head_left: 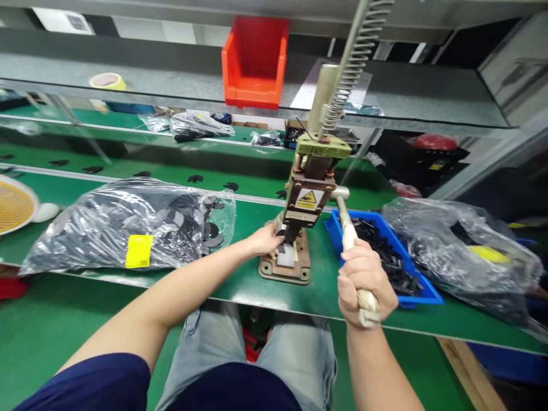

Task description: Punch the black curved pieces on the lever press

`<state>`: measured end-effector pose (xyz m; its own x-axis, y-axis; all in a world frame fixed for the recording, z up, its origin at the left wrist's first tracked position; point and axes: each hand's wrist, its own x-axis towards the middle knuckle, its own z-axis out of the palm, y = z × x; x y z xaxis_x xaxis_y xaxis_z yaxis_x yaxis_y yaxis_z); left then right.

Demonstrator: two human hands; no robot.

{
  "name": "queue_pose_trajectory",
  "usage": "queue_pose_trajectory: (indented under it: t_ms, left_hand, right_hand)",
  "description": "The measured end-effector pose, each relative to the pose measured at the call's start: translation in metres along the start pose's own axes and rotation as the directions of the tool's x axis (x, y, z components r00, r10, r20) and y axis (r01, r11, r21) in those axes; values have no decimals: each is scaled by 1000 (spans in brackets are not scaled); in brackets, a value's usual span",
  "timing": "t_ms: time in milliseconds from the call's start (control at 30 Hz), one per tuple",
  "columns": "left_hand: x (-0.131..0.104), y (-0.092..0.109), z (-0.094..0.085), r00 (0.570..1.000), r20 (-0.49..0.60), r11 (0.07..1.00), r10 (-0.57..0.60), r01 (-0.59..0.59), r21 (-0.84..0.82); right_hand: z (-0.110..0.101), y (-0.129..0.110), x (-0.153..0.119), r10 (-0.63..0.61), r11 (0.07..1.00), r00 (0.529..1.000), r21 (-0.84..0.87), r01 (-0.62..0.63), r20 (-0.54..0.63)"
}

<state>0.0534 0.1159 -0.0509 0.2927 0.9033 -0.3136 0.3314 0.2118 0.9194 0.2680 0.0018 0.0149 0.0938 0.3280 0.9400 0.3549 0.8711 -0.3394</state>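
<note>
A hand press (310,197) with a warning label stands on the green bench, its ram low over a small plate (285,256). My left hand (266,240) is at the left of the ram, its fingers closed on a small black piece (281,248) under the press. My right hand (367,282) is wrapped round the taped lever (349,228) of the press, which slants down toward me. Beside the press on the right sits a blue tray (422,285) of black parts. To the left lies a clear bag (107,222) of flat black and grey pieces.
Another plastic bag (466,251) lies right of the tray. Flat black pieces (196,178) are spaced along a green strip behind. On the shelf above are a red bin (256,63) and a tape roll (108,81). A round yellow object (16,204) is at far left.
</note>
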Motion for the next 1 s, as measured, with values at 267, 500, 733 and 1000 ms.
queue_pose_trajectory:
  t_ms: [267,500,733,1000]
  left_hand:
    - [-16,-24,-126,929,-43,557,367,-183,810]
    - [21,-41,-242,939,-220,265,265,148,953]
    - [50,-49,-225,972,-84,187,221,42,982]
    - [15,-66,-182,881,256,292,397,-386,875]
  right_hand:
    - [5,-1,3,-7,999,999,31,8,-32]
    - [3,0,2,-20,1000,1000,15,20,-21]
    - [-1,1,2,-30,1000,1000,-1,30,6]
    - [1,1,1,-17,1000,1000,10,18,-19]
